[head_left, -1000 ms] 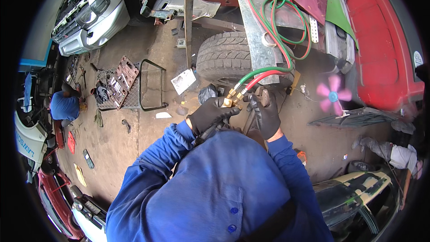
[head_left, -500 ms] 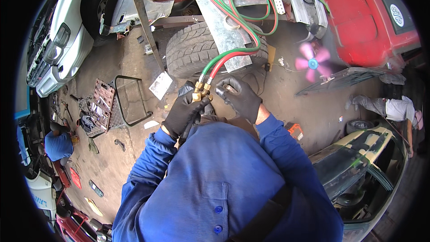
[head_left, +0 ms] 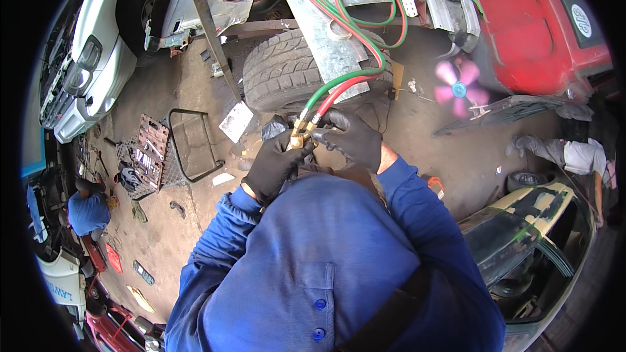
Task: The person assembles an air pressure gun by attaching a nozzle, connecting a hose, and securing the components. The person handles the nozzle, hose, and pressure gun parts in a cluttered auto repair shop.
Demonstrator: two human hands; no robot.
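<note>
Gloved hands at the brass fittings (head_left: 298,134) of a gas torch, held close before the chest above the workshop floor (head_left: 195,221). Left hand (head_left: 274,164) wraps the torch body, fingers curled tight around it; right hand (head_left: 352,137) has its fingers pinching at the fitting where the green hose (head_left: 326,91) and red hose (head_left: 345,86) join, just beside a tyre (head_left: 280,75). Step judged: adjusting the hose connections or valves; any further turn calls for a steady counter-grip from the left hand.
</note>
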